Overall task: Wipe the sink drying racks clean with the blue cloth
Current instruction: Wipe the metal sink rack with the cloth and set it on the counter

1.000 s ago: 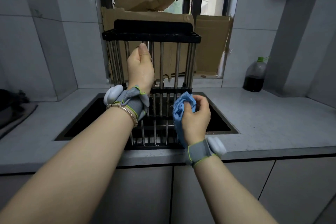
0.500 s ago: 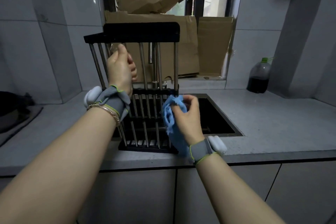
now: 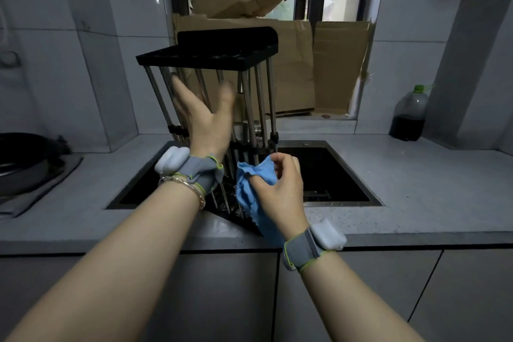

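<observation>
- Over the dark recessed sink (image 3: pixel 347 204), set in a grey stone counter (image 3: pixel 416 175): one drying rack (image 3: pixel 206 57) of steel rods between black plastic end frames stands on end, tilted, lower frame at the sink's near edge, upper frame up by the window.
- Right hand (image 3: pixel 280 191) clenched round a crumpled blue cloth (image 3: pixel 249 194), loose tail hanging toward the wrist. Cloth sits just beside the rack's lower rods, right side; contact with a rod not resolvable.
- Left hand (image 3: pixel 205 122) released: fingers straight and spread, thumb out, back of hand to camera, at the mid-height rods. Motion-blurred, so cannot tell if it touches the rack. It grips nothing.
- Both forearms reach forward over the counter edge; each wrist carries a grey band with a white pod (image 3: pixel 172 158), left one also a thin metal bracelet (image 3: pixel 191 189).
- Progress, as judgement: mid-task. Rods look evenly shiny, no visible line between wiped and unwiped, so share done is unknown. Upper frame and upper rods are well apart from the cloth, probably left to do.
- Task says racks; only one clearly in view. A slatted object (image 3: pixel 316 194) lies on the sink bottom, too dark to identify.
- Off-task: brown cardboard sheets (image 3: pixel 291 69) in the window, plastic bottle of dark liquid with green cap (image 3: pixel 409 116) on the counter, far right.
</observation>
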Demonstrator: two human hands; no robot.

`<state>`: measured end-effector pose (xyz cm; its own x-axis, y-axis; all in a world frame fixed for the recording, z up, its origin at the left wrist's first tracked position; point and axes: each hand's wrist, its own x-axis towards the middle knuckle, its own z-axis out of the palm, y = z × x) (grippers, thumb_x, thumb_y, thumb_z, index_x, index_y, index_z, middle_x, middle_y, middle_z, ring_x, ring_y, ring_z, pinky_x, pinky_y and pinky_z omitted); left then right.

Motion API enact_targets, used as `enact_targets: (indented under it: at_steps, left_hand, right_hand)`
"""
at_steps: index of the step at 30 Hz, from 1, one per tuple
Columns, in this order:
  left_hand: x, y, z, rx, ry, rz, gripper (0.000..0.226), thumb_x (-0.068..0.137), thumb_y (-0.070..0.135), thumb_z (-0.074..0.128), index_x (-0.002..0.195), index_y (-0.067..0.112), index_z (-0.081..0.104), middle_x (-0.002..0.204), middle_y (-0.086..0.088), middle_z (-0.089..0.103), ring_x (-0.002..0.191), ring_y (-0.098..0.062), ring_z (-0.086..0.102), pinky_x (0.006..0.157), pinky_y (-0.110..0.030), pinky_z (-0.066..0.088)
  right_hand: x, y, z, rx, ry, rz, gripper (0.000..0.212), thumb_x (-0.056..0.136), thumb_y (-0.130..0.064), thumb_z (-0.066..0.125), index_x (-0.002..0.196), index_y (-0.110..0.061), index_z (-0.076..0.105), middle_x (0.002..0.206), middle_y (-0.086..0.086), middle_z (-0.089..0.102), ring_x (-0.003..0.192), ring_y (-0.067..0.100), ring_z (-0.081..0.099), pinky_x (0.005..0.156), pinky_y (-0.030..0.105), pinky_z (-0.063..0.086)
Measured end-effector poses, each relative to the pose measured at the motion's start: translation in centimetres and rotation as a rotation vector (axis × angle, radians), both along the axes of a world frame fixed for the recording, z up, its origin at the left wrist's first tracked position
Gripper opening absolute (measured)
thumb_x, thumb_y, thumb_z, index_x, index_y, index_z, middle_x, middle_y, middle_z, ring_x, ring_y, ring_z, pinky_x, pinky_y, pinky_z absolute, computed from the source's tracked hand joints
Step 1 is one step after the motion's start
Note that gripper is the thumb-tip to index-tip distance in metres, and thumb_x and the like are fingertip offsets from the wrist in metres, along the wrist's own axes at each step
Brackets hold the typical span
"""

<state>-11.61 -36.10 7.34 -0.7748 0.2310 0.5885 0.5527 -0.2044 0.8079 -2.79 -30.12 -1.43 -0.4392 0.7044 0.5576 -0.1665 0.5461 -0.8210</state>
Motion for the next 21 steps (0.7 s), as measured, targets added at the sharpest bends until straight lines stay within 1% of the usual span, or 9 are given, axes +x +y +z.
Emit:
enact_targets:
  at_steps: [2,4,6,9,12,15,18,19,21]
  left_hand:
    - [0.2,-0.3,-0.8,-0.021,0.145,0.082,0.115,0.066,0.062,0.051,0.15,0.013,-0.01,0.158,-0.009,-0.007,0.145,-0.018,-0.006,0.112,-0.025,-0.001]
    - [0.0,-0.4,-1.0,-0.034,0.202,0.088,0.111,0.067,0.048,0.059,0.151,0.015,-0.006,0.156,-0.012,0.0,0.145,-0.02,0.002,0.113,-0.027,0.006]
    - [0.0,-0.4,-0.9,-0.046,0.212,0.08,0.104,0.073,0.025,0.067,0.151,0.018,-0.001,0.153,-0.01,0.008,0.143,-0.02,0.014,0.114,-0.028,0.016]
    - [-0.3,-0.5,-0.5,-0.024,0.2,0.084,0.099,0.073,0.009,0.065,0.15,0.017,0.003,0.152,-0.005,0.013,0.138,-0.018,0.023,0.114,-0.031,0.023]
    - [-1.0,-0.6,-0.5,-0.004,0.156,0.035,0.101,0.069,0.015,0.062,0.15,0.021,0.002,0.154,-0.005,0.014,0.138,-0.024,0.026,0.111,-0.044,0.032]
    - [-1.5,-0.9,-0.8,0.002,0.143,-0.031,0.103,0.066,0.023,0.06,0.15,0.028,0.0,0.152,-0.006,0.019,0.136,-0.028,0.032,0.104,-0.051,0.04]
    - [-1.6,-0.8,-0.5,-0.07,0.096,-0.02,0.091,0.07,0.024,0.062,0.147,0.019,0.013,0.148,-0.008,0.026,0.13,-0.024,0.038,0.107,-0.04,0.038]
    - [-1.5,-0.8,-0.4,-0.095,0.082,0.0,0.08,0.07,0.025,0.062,0.14,0.015,0.025,0.141,-0.008,0.033,0.123,-0.023,0.043,0.104,-0.037,0.04]
    - [-1.5,-0.8,-0.4,-0.113,0.122,0.03,0.051,0.065,0.029,0.057,0.111,0.015,0.042,0.121,-0.006,0.041,0.104,-0.019,0.048,0.093,-0.034,0.045]
  right_hand:
    - [0.2,0.2,-0.6,0.031,0.024,-0.015,0.038,0.076,-0.003,0.07,0.11,-0.007,0.054,0.101,-0.004,0.042,0.085,-0.01,0.044,0.072,-0.003,0.033]
    - [0.4,0.3,-1.2,0.064,0.033,-0.02,0.039,0.077,0.002,0.066,0.114,-0.003,0.055,0.105,0.0,0.044,0.087,-0.011,0.046,0.075,-0.002,0.033]
    - [0.5,0.4,-1.7,0.093,0.042,-0.009,0.037,0.076,0.009,0.06,0.112,-0.001,0.058,0.103,0.002,0.047,0.087,-0.013,0.048,0.075,-0.001,0.035]
    - [0.7,0.8,-1.9,0.058,0.051,0.04,0.037,0.075,0.015,0.054,0.1,-0.011,0.062,0.094,-0.001,0.055,0.081,-0.013,0.052,0.072,0.002,0.039]
    - [1.2,2.0,-1.9,-0.199,0.108,0.033,0.035,0.078,0.014,0.051,0.078,-0.019,0.06,0.077,-0.003,0.061,0.068,-0.001,0.057,0.064,0.013,0.047]
    - [1.8,3.3,-0.9,-0.463,0.286,-0.027,0.024,0.086,0.006,0.053,0.08,-0.016,0.058,0.078,0.001,0.061,0.077,0.016,0.058,0.067,0.023,0.05]
    - [0.9,2.8,1.1,-0.443,0.376,0.034,0.017,0.089,0.004,0.05,0.09,-0.011,0.058,0.079,0.001,0.059,0.073,0.011,0.056,0.064,0.016,0.048]
    - [0.3,2.3,1.4,-0.408,0.365,0.085,0.017,0.091,0.003,0.049,0.096,-0.011,0.057,0.08,0.0,0.059,0.073,0.009,0.056,0.066,0.016,0.047]
    - [-0.7,1.1,1.2,-0.318,0.279,0.17,0.019,0.096,-0.006,0.046,0.11,-0.017,0.051,0.085,-0.006,0.056,0.076,0.002,0.054,0.07,0.014,0.046]
